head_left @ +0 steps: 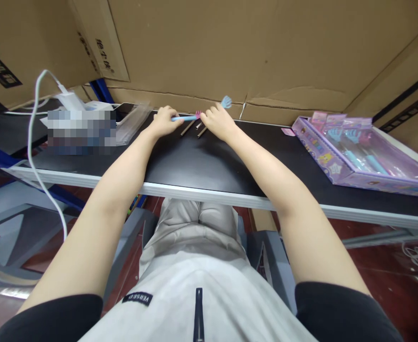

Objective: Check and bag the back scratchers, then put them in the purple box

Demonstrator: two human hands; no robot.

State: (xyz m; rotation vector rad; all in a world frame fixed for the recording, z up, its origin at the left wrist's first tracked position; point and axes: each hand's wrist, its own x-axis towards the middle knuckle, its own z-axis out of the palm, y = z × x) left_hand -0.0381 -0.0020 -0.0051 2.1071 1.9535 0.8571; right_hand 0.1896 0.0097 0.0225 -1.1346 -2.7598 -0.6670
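On the head view, I've got both hands out at the far side of the black tabletop, near the cardboard wall. The left hand is clamped on a light blue stick, which points across toward the other hand. Right at its far end I see a pink pronged head; whether they join, I can't tell. The right hand has its fingers curled just beside that, with a blue claw-shaped head showing beyond it, but what it grips, if anything, I can't make out. Metal rods slant out between the two hands. Over to my right sits a purple box of packaged pieces; to my left, clear plastic bags and a white cable.
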